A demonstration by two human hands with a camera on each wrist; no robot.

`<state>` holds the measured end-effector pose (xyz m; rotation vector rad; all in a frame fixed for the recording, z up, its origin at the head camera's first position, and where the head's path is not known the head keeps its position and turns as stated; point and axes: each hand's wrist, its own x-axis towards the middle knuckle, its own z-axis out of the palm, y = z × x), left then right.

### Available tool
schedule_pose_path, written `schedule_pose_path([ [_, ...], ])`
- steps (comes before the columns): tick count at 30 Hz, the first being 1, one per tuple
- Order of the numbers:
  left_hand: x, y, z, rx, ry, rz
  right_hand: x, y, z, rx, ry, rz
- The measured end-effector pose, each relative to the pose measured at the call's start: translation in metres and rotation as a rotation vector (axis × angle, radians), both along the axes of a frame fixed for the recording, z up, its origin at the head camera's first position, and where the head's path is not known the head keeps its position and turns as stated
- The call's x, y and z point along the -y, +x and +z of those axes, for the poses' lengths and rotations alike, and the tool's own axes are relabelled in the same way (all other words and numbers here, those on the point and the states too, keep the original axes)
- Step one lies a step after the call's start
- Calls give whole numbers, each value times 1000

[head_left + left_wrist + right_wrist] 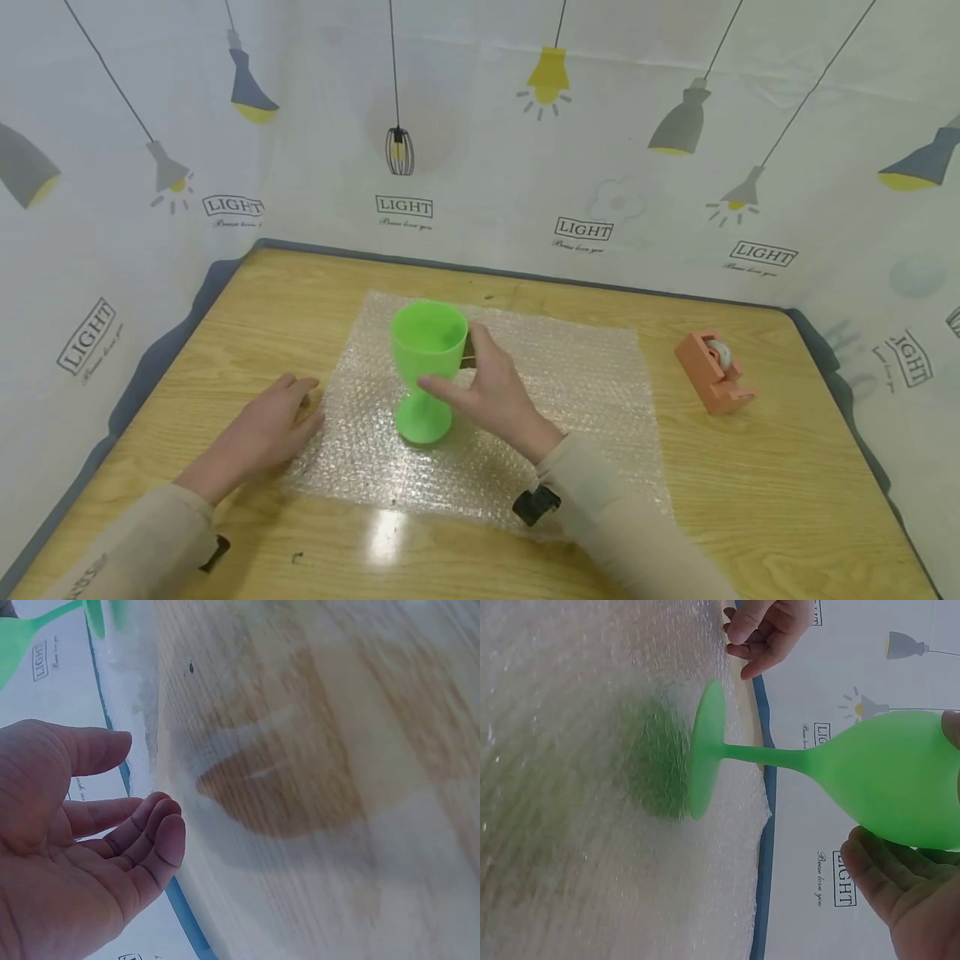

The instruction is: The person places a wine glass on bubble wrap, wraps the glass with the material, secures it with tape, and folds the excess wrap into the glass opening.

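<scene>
A bright green goblet (pixel 427 358) stands upright above the bubble wrap (pixel 577 392), near its left half. My right hand (pixel 498 387) holds its bowl from the right side, thumb in front and fingers behind. The right wrist view shows the goblet's thin stem and round foot (pixel 707 750) very close to the wrap; whether they touch I cannot tell. By the sheet's left edge hovers my left hand (pixel 266 429), fingers loosely bent, holding nothing. In the left wrist view that hand (pixel 82 847) has its thumb apart from its fingers, and part of the goblet shows at top left.
An orange tape dispenser (pixel 708 379) with a roll of clear tape lies to the right on the wooden table (pixel 780 500). White cloth (pixel 480 150) printed with lamps walls the table's back and sides, with a blue border along the edges.
</scene>
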<state>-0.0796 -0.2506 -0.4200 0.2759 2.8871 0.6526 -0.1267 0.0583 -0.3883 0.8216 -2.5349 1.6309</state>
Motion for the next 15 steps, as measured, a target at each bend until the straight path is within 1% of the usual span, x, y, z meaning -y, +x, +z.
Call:
schedule_pose_path([
  [2,0,-1,0,2,2,-1,2,1,0,9,9,-2],
  [8,-2,-3,-1,-19,11,-4,9,4,2,85,38,-21],
  [11,-3,-2,-1,-25,9,-1,13,6,4,115,35,-17],
  [15,-5,-2,-1,1,4,18,18,9,5,160,13,0],
])
